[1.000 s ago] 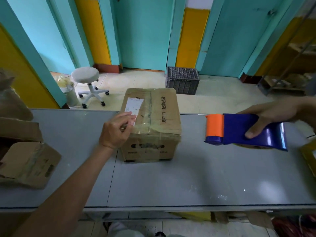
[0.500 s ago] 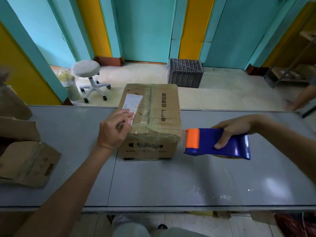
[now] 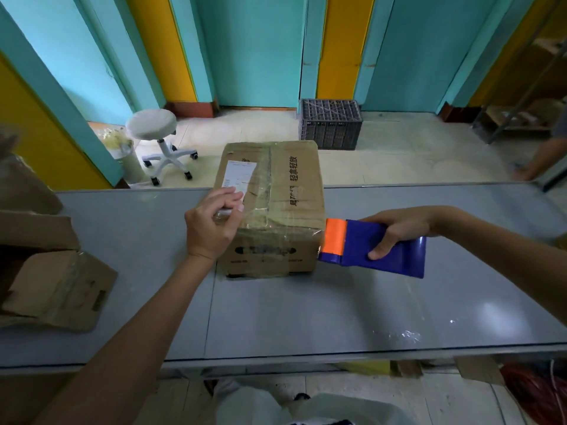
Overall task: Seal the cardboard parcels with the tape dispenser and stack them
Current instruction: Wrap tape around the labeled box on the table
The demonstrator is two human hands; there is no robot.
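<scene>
A brown cardboard parcel (image 3: 285,210) with a white label and old clear tape stands on the grey table (image 3: 337,308). My left hand (image 3: 211,228) rests on its top left edge, fingers laid flat over the label's lower end. My right hand (image 3: 395,230) grips a blue tape dispenser (image 3: 377,250). The dispenser's orange front end touches the parcel's right side near the front corner.
Opened, crumpled cardboard boxes (image 3: 52,286) lie at the table's left end. Beyond the table stand a white stool (image 3: 156,136) and a dark plastic crate (image 3: 329,124) on the floor. Another person's arm (image 3: 543,157) shows at the far right. Red cable (image 3: 537,394) lies under the table.
My right hand has carried the tape dispenser leftward from the table's right side until its orange end meets the parcel's right side. My left hand stayed on the parcel.
</scene>
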